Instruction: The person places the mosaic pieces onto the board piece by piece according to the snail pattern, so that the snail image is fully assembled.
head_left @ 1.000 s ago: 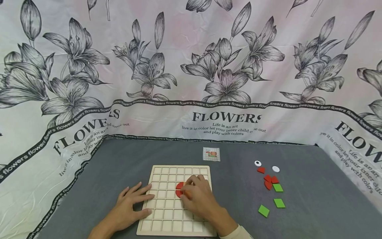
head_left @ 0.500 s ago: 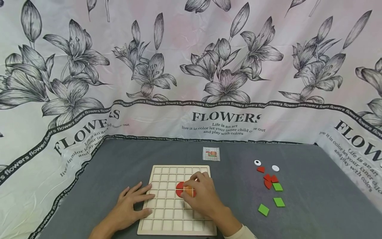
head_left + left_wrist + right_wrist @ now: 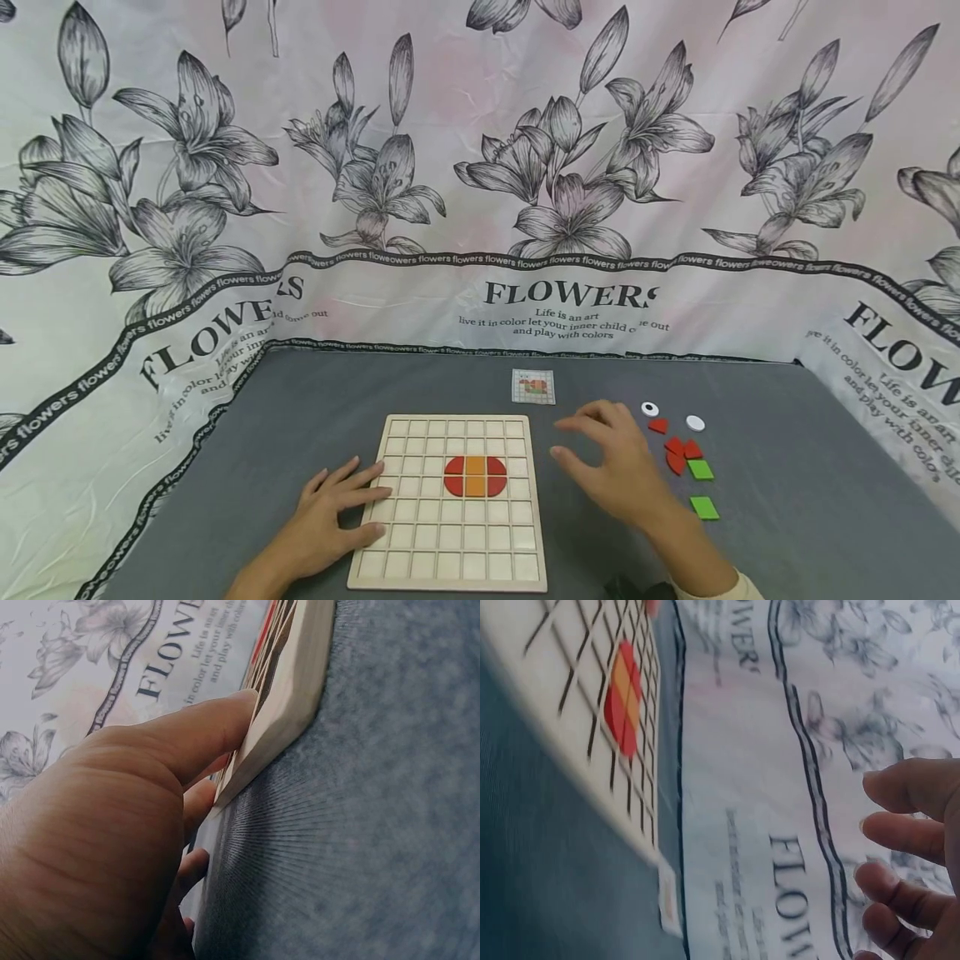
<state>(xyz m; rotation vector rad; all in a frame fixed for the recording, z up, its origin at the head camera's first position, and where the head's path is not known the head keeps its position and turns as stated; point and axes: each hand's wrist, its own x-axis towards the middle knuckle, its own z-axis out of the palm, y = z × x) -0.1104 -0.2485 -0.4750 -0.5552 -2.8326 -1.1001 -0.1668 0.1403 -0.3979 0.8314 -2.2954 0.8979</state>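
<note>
Surface, as I find it over the remote feed: one grey table (image 3: pixel 810 483), top level. Left of centre, a wooden grid board (image 3: pixel 405 567) lies flat on it. A small printed card (image 3: pixel 533 387) lies near the board's far right corner. To the right I log two white discs (image 3: pixel 695 423) (one bears a black dot), a single red piece (image 3: pixel 657 426) just beside the dotted disc, three bunched red pieces (image 3: pixel 676 462), and two green tiles (image 3: pixel 704 507) nearer the front.
</note>
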